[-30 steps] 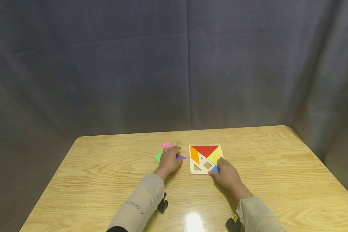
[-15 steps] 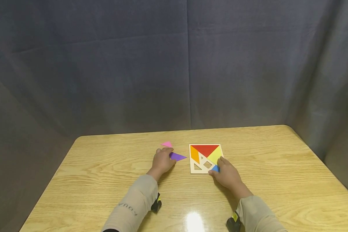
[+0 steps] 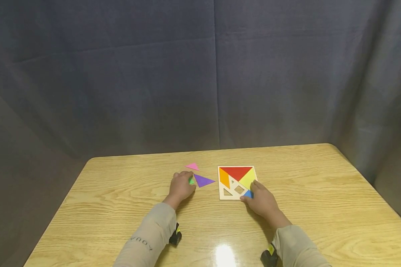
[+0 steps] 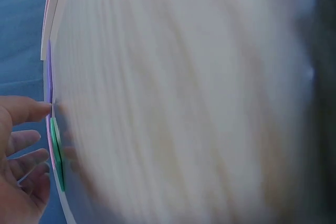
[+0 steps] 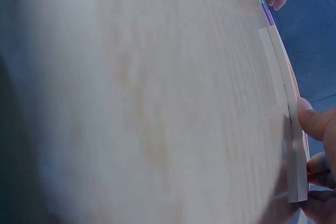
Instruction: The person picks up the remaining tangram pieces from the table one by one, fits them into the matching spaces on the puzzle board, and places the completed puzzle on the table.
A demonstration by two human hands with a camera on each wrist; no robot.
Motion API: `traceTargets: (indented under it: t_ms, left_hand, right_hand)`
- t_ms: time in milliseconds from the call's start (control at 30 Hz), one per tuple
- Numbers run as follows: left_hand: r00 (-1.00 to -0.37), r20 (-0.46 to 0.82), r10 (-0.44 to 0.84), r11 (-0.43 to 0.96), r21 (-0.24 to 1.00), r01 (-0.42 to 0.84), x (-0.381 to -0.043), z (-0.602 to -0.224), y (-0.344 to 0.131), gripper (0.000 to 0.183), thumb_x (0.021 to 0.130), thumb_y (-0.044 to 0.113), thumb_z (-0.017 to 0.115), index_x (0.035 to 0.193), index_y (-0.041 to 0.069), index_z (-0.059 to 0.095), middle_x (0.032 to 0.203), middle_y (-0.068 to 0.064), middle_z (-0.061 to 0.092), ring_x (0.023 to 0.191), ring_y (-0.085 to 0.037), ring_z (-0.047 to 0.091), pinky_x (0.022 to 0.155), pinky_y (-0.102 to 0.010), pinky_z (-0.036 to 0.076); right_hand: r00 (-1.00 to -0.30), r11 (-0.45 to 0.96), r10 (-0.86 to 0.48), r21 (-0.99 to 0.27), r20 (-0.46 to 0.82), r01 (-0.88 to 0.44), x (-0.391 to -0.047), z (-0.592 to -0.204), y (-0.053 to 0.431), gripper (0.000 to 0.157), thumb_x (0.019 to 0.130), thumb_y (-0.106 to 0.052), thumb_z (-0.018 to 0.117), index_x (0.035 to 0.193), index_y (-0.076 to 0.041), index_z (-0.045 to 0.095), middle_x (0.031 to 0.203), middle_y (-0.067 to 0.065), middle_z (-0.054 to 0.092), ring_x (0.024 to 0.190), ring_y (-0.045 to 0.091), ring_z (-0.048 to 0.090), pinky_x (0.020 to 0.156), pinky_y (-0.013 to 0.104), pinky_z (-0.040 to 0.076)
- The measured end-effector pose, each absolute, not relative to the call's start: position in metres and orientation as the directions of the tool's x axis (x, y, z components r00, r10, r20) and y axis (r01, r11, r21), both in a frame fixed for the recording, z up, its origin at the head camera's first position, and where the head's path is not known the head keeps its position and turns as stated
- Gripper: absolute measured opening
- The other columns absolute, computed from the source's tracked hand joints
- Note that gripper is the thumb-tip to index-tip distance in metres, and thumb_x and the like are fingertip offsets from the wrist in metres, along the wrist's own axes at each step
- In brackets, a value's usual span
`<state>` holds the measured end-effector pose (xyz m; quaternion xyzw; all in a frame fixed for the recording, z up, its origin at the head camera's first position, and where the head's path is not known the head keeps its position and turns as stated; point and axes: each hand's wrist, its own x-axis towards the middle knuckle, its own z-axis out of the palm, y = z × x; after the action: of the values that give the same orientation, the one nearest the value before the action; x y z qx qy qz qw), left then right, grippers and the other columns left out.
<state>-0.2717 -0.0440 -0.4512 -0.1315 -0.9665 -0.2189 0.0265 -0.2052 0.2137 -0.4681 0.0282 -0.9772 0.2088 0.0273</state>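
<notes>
A square wooden tangram board (image 3: 235, 194) lies flat on the table, with red, orange, yellow and blue pieces inside. My right hand (image 3: 263, 200) grips its near right corner, thumb by the near edge and fingers on the right side, partly covering the blue piece. Left of the board, my left hand (image 3: 181, 187) hovers with thumb and fingers spread around a green piece (image 3: 191, 181), mostly hidden beneath it in the head view. The left wrist view shows that green piece (image 4: 57, 153) edge-on beside the fingers. Near the left fingertips lies a purple triangle (image 3: 204, 181).
A pink triangle (image 3: 192, 166) lies beyond the left hand. Triangular and square cutouts show in the board's near left part. The wooden table (image 3: 103, 207) ends at a dark curtain (image 3: 153, 92) behind. A camera (image 3: 175, 237) is strapped at the left wrist.
My left hand has drawn back leftward off the purple triangle to the green piece, baring the whole purple triangle. My right hand and the board have stayed in place.
</notes>
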Motion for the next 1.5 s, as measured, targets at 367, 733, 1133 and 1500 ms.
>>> traceTargets:
  t_ms: [367,733,1133,1500]
  left_hand:
    - [-0.969,0.136,0.205,0.878,0.413,0.243,-0.275,-0.453,-0.051,0.047,0.069,0.015,0.065,0.114,0.003,0.054,0.110,-0.011,0.054,0.090,-0.027,0.043,0.077,-0.035,0.035]
    - [-0.980,0.093,0.174,0.891,0.408,0.197,-0.275,-0.453,-0.057,0.047,0.071,0.018,0.065,0.112,-0.001,0.054,0.105,-0.014,0.051,0.093,-0.029,0.044,0.078,-0.039,0.036]
    - [-0.990,0.043,0.131,0.885,0.445,0.137,-0.278,-0.452,-0.059,0.043,0.072,0.021,0.068,0.107,0.001,0.055,0.095,-0.014,0.047,0.086,-0.027,0.040,0.073,-0.036,0.035]
    - [-0.992,-0.036,0.122,0.837,0.541,0.083,-0.283,-0.451,-0.058,0.041,0.069,0.014,0.071,0.102,-0.002,0.052,0.096,-0.015,0.043,0.087,-0.027,0.035,0.069,-0.033,0.037]
  right_hand:
    - [-0.996,0.903,-0.050,-0.423,0.073,-0.076,-0.206,-0.468,0.215,0.060,0.078,-0.031,0.061,0.115,0.012,0.044,0.125,0.030,0.035,0.114,0.041,0.033,0.091,0.048,0.029]
    - [-0.997,0.904,-0.041,-0.421,0.069,-0.066,-0.204,-0.470,0.213,0.061,0.077,-0.031,0.062,0.116,0.013,0.044,0.124,0.030,0.035,0.114,0.041,0.033,0.091,0.048,0.029]
    - [-0.996,0.905,-0.048,-0.419,0.073,-0.074,-0.203,-0.468,0.213,0.060,0.078,-0.030,0.061,0.116,0.013,0.043,0.124,0.030,0.035,0.114,0.041,0.033,0.091,0.048,0.029]
    - [-0.994,0.906,-0.062,-0.413,0.086,-0.092,-0.203,-0.469,0.215,0.060,0.079,-0.032,0.060,0.115,0.013,0.044,0.125,0.030,0.034,0.115,0.041,0.032,0.092,0.048,0.028]
